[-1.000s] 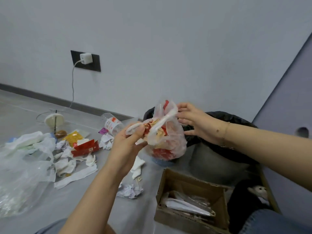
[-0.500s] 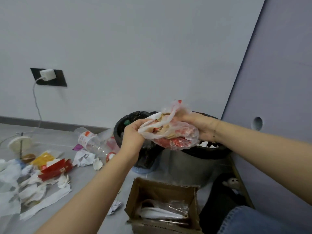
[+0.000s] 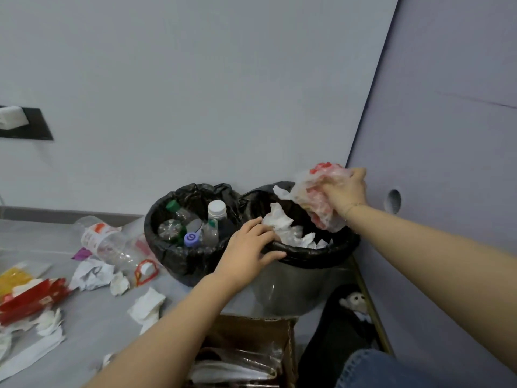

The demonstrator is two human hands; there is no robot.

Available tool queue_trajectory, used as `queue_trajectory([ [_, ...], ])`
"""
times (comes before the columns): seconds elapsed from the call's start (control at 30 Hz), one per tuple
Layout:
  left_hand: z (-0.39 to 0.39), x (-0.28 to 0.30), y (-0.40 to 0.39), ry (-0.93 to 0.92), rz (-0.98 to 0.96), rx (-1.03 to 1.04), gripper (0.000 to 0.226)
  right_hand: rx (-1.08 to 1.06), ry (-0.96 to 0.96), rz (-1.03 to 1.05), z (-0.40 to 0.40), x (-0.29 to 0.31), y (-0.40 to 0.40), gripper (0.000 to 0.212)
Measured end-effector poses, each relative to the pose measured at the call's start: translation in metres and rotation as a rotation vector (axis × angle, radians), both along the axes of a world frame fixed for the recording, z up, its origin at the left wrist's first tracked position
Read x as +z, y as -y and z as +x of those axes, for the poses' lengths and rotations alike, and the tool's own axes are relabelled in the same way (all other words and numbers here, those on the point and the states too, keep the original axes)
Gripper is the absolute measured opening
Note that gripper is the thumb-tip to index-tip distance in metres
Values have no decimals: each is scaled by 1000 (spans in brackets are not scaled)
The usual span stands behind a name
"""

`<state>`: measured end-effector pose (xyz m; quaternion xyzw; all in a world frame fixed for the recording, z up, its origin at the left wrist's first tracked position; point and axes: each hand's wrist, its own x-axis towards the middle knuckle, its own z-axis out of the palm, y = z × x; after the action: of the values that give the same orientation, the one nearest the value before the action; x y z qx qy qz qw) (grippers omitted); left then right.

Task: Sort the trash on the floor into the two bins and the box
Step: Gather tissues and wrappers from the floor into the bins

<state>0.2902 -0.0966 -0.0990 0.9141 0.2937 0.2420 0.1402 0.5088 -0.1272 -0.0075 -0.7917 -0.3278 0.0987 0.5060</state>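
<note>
Since the crumpled plastic bag (image 3: 319, 197) hangs over the far rim of the right bin (image 3: 307, 256) rather than its middle, a loose release could snag it there or drop it behind, against the wall; right hand (image 3: 345, 189) fist-tight around the bag. Left hand (image 3: 247, 245), fingers spread flat, rests on the near rim; tissues inside, bottles in the left bin (image 3: 173, 256).

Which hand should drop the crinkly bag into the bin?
The right hand: it already grips the plastic bag above the paper-filled bin. The left hand only rests on that bin's rim.
</note>
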Motion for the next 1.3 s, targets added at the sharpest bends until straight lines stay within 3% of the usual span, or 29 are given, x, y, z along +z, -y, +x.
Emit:
queue_trajectory([
  [0.07, -4, -2, 3, 70, 15, -37, 36, 152, 163, -125, -1, -11, -2, 45],
  [0.13, -9, -4, 8, 124, 25, -60, 34, 313, 506, -345, -2, -17, -1, 36],
  [0.2, -15, -9, 15, 152, 34, -67, 35, 437, 858, -501, -3, -23, 4, 41],
  [0.3, -23, -14, 28, 176, 34, -78, 41, 487, 1070, -593, -8, -33, 6, 42],
  [0.43, -32, -22, 40, 173, 54, -96, 48, 563, 1109, -772, -27, -51, 6, 35],
  [0.57, -40, -25, 50, 144, 47, -114, 50, 772, 1037, -1108, -44, -72, 11, 46],
  [0.67, -45, -25, 57, 136, 17, -109, 53, 813, 812, -1370, -50, -68, 19, 56],
  [0.77, -50, -26, 59, 149, -5, -87, 53, 886, 577, -1502, -56, -52, 32, 54],
  [0.83, -52, -28, 60, 131, -22, -95, 54, 913, 589, -1416, -55, -42, 34, 49],
  [0.97, -59, -33, 63, 107, 20, -111, 48, 867, 1090, -858, -46, -27, 29, 31],
  [1.03, -64, -37, 63, 104, 23, -110, 46, 870, 1104, -762, -43, -30, 29, 27],
  [1.17, -73, -41, 61, 91, 30, -123, 41, 875, 856, -1002, -41, -57, 23, 36],
  [1.3, -72, -38, 69, 41, 55, -160, 40, 903, 947, -1129, -44, -89, 10, 38],
])
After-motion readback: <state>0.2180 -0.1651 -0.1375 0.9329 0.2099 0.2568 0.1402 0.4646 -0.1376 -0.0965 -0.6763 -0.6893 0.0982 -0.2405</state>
